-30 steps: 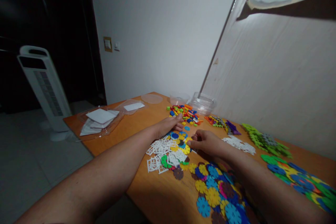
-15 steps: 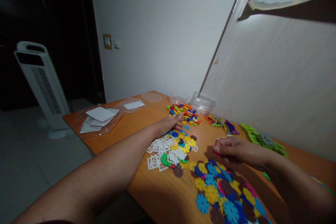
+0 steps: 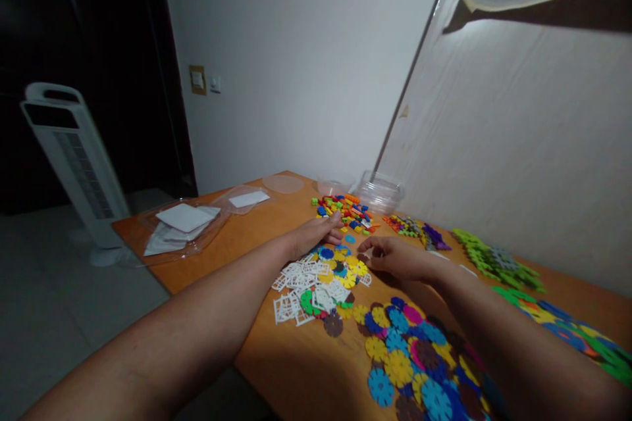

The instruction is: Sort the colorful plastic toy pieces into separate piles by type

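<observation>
My left hand rests on the table at the far side of the mixed pile, thumb stretched out and fingers loosely bent, with nothing seen in it. Under and before it lie white plastic window-frame pieces and yellow notched discs. My right hand reaches in from the right, thumb and fingers apart. Its fingertips are at a brown notched disc on the pile's edge; whether they touch it is hard to tell. Nearer stands a large heap of notched discs, a pink disc on top.
Small coloured building bricks lie beyond my hands, before clear plastic tubs. Green interlocking pieces and purple ones line the wall side. Flat coloured pieces lie right. Lids with white cards sit left.
My right hand has let go of a pink disc, which now lies on the large heap, and has moved left to the brown disc. The left hand has hardly moved.
</observation>
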`<action>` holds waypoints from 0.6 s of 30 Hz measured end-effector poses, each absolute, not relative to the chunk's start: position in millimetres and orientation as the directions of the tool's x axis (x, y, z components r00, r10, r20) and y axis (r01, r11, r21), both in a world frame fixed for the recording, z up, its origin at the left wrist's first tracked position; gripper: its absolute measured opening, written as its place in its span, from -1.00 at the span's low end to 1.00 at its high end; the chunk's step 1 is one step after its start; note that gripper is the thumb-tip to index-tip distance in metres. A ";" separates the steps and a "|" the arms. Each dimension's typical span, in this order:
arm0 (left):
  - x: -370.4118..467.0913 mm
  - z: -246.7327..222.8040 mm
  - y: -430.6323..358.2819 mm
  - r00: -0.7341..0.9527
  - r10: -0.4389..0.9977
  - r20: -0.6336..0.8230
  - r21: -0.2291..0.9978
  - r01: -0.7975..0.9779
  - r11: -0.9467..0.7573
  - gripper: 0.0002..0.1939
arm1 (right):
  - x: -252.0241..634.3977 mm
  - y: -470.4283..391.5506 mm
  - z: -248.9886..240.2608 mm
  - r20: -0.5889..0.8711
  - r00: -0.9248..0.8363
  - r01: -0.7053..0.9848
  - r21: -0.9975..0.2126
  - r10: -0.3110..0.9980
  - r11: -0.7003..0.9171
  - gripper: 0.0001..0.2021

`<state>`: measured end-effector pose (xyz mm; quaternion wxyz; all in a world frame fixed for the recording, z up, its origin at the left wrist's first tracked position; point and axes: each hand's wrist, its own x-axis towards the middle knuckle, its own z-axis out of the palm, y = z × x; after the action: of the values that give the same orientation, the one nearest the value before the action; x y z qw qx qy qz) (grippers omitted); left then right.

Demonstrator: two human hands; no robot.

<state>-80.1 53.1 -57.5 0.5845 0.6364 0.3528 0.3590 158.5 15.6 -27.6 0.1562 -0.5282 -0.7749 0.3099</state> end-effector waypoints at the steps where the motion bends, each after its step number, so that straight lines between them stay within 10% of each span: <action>1: -79.8 -57.4 53.0 0.494 0.868 0.041 0.998 0.029 -0.064 -0.07 | 158.6 18.3 -28.0 -0.106 -0.406 0.724 -0.644 0.908 0.249 -0.74; 18: -79.5 -53.4 49.3 0.488 0.872 0.041 0.996 0.047 -0.073 -0.04 | 222.3 -26.8 -10.3 -0.375 -0.463 0.467 -0.873 0.803 -0.139 -0.68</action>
<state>-79.5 49.3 -53.4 0.5784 0.6400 0.3590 0.3563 222.3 -26.8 -10.3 0.1476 -0.4965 -0.6394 0.5682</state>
